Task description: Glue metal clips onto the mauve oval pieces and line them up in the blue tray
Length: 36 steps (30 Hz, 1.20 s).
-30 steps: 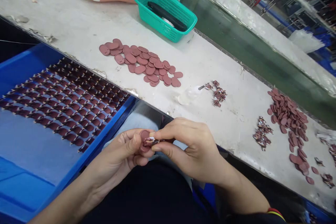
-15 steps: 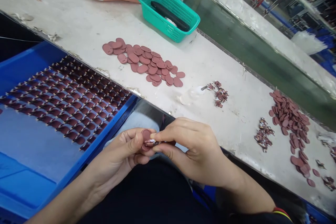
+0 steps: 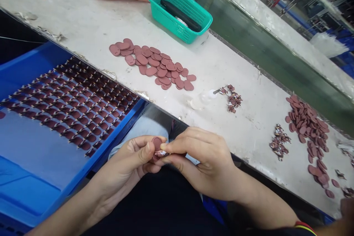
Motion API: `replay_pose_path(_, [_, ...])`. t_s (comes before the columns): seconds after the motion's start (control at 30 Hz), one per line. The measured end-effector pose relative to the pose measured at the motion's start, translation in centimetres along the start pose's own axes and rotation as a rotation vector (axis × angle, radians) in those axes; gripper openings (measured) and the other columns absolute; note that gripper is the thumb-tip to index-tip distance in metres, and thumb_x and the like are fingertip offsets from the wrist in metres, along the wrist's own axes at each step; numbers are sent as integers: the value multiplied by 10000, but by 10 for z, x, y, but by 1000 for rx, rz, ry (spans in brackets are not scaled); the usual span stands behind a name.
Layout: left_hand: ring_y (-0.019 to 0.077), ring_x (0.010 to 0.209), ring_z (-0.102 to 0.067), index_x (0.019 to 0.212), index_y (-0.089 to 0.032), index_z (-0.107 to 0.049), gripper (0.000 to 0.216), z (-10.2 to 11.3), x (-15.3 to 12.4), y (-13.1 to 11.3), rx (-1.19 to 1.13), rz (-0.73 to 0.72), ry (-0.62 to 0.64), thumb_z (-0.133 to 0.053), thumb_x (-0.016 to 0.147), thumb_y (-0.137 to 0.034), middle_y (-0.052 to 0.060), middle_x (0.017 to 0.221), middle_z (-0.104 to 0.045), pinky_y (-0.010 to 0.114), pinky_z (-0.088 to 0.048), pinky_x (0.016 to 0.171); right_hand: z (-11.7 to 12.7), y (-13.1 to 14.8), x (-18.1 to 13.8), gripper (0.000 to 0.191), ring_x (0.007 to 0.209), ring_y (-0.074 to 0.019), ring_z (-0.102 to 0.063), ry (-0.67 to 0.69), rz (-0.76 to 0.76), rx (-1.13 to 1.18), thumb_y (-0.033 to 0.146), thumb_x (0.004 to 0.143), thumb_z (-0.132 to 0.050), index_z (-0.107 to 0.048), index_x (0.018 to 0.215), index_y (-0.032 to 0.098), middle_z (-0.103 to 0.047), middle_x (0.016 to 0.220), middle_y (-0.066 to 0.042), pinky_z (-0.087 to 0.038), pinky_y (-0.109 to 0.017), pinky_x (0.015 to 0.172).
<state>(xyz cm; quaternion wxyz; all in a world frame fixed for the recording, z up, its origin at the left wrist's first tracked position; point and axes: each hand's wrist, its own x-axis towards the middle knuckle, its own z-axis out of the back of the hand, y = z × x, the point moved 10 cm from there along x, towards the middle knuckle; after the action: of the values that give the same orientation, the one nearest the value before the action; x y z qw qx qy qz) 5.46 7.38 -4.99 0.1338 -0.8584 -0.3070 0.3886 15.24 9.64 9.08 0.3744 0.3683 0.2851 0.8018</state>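
The left hand (image 3: 121,164) and right hand (image 3: 206,166) were held together just off the near edge of the worktop (image 3: 83,33). The left hand's thumb and fingers were closed on a maroon disc (image 3: 156,143), pressing on its flat faces, while the right hand's thumb and forefinger were closed on a small printed piece (image 3: 161,153) at the disc's lower edge. The join between the two was partly hidden by the fingers. The disc appeared thin, light and slightly flexible, so it was judged best held flat near its rim. The small piece looked delicate and easy to drop, and was judged best pinched separately. To the left of the left hand lay a blue tray (image 3: 110,142) carrying rows of similar discs (image 3: 77,107). Ahead of the hands lay a loose pile of maroon discs (image 3: 157,66), and ahead and to the right of the right hand lay small clusters of printed pieces (image 3: 232,99).
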Motion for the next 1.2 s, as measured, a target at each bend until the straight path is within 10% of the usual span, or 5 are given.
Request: replay_pose_path(1.2, [88,576,-649,780,-140,-808,341,7,0,-2,-98,-33,-143,-986,532,-291,2,663,-716,153,-604,570,-8,1,0,42,707,-135,-666,-40,55,-57,131,911,-673,-678,948,152,-727,817,-49,-578,-258,689])
